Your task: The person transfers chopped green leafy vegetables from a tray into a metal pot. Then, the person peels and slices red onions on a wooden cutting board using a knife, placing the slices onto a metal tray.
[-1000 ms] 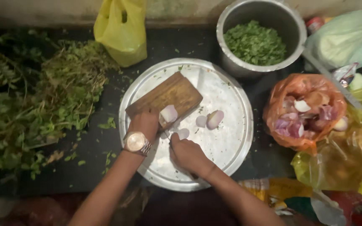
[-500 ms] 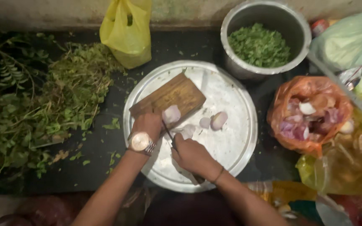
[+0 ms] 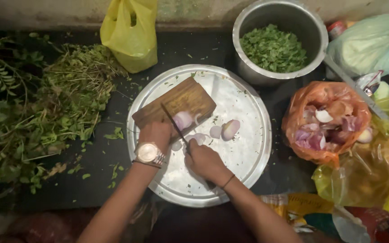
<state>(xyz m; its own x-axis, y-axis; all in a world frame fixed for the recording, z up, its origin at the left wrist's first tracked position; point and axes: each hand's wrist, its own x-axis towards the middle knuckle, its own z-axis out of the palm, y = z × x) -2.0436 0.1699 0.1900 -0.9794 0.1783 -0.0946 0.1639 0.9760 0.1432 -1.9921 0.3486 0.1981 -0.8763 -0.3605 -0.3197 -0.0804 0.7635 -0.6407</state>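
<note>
Fingers [image 3: 158, 130] of the left hand [image 3: 155, 135] press an onion [image 3: 182, 119] on the chopping board [image 3: 175, 106].
Right hand [image 3: 203, 158], just beside the board, grips a knife [image 3: 174, 124].

A home kitchen work spot on a dark floor: wooden chopping board [image 3: 176, 103] on a steel tray [image 3: 248, 148], pot of chopped greens [image 3: 273, 47] (bags [image 3: 129, 33] around).
</note>
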